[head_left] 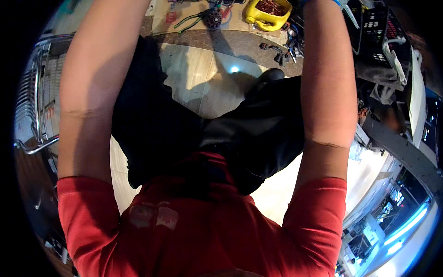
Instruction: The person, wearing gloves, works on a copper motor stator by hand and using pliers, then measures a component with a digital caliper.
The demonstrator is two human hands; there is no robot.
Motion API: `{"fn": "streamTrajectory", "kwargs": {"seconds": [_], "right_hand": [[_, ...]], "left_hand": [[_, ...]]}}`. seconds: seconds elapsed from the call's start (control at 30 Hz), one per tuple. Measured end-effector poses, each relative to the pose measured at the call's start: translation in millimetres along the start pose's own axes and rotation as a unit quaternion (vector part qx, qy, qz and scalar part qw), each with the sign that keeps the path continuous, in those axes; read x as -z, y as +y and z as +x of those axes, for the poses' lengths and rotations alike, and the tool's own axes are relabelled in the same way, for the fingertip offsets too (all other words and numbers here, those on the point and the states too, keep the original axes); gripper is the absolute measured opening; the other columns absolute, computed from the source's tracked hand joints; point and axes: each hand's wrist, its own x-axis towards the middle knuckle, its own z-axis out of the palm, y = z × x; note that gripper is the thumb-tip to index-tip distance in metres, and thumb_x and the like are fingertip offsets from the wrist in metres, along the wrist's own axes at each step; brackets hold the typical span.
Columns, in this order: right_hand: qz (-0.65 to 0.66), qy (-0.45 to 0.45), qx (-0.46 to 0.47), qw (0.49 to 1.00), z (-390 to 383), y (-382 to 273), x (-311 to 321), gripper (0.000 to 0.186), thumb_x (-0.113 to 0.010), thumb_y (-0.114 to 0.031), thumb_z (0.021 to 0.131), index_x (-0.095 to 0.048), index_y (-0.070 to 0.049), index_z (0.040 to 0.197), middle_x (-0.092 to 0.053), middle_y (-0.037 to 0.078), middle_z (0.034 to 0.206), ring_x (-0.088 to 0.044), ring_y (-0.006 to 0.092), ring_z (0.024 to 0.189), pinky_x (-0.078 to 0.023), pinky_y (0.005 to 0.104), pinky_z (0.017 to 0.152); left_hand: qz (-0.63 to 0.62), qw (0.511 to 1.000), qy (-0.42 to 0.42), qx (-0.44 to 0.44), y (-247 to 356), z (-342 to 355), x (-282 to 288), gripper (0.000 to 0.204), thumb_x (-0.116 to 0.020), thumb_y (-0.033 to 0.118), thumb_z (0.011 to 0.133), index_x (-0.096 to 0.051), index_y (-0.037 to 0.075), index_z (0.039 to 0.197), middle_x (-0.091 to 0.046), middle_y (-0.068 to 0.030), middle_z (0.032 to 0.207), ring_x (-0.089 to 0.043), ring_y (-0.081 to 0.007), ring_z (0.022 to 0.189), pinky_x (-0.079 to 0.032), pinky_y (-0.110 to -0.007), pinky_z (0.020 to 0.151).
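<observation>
Cardboard (pixel 160 24), yellow container (pixel 278 21) near its edge

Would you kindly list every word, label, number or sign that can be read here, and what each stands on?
No text can be read.
Cardboard: a red printed mark, too small and blurred.
Red shirt: pale patches, no legible lettering.

Brown mat (pixel 249 47) with dark connectors (pixel 280 59) and cardboard (pixel 239 24) under green-handled pliers (pixel 197 16) and yellow jug (pixel 271 23)
</observation>
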Motion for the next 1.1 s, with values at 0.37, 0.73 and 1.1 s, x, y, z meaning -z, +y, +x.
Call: {"fn": "streamTrajectory", "kwargs": {"seconds": [0.37,0.73,1.1], "right_hand": [[0.764,-0.204,-0.163,0.59,9,57,-54,0.045,-0.047,-0.042,0.101,-0.061,0.0,0.108,-0.067,0.013,0.085,-0.064,0.027,0.075,-0.052,0.0398,0.067],[0.769,-0.262,-0.174,0.556,18,68,-46,0.046,-0.046,-0.045,0.102,-0.064,-0.003,0.108,-0.07,0.013,0.095,-0.067,0.0243,0.082,-0.056,0.0354,0.072],[-0.109,-0.712,0.028,0.693,-142,-53,-35,0.049,-0.047,-0.057,0.097,-0.073,-0.02,0.116,-0.071,0.019,0.105,-0.065,0.0346,0.104,-0.048,0.0428,0.095]], "left_hand": [[0.338,0.895,-0.269,-0.113,-17,-11,-24,0.073,-0.046,0.062,0.098,-0.066,-0.009,0.103,-0.066,-0.0198,0.081,-0.062,-0.0261,0.068,-0.049,-0.04,0.065],[0.103,0.915,-0.361,-0.145,-50,-2,-43,0.041,-0.055,0.037,0.099,-0.067,-0.002,0.099,-0.069,-0.0166,0.087,-0.061,-0.0224,0.077,-0.047,-0.035,0.073],[0.374,0.917,0.057,-0.127,15,-16,79,0.072,-0.042,0.061,0.098,-0.066,-0.004,0.116,-0.068,-0.0239,0.113,-0.064,-0.0371,0.105,-0.047,-0.042,0.094]]}}
